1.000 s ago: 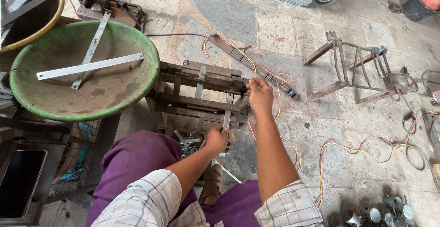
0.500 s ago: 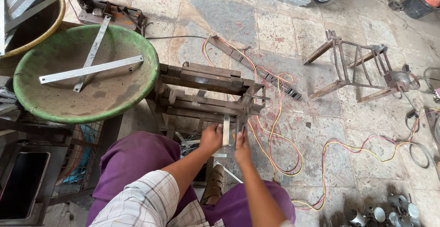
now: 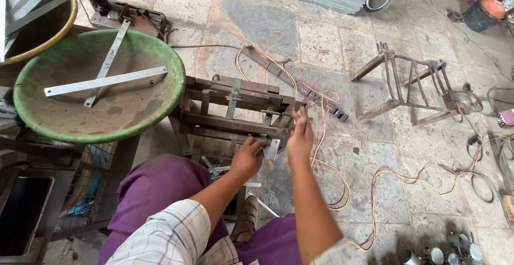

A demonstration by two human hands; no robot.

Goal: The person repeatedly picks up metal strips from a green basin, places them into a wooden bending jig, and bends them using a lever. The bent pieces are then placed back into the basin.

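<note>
Metal strip (image 3: 272,150) between both hands

Both my forearms reach forward from the bottom of the frame toward its middle. My left hand (image 3: 247,158) is curled, fingers bent inward. My right hand (image 3: 300,134) sits just beside it, slightly higher, fingers extended upward and close together.

One cam only, on head of seated person. It looks steeply down and fwd: own lap very near at bottom, stone floor (image 3: 321,40) far at top.
</note>
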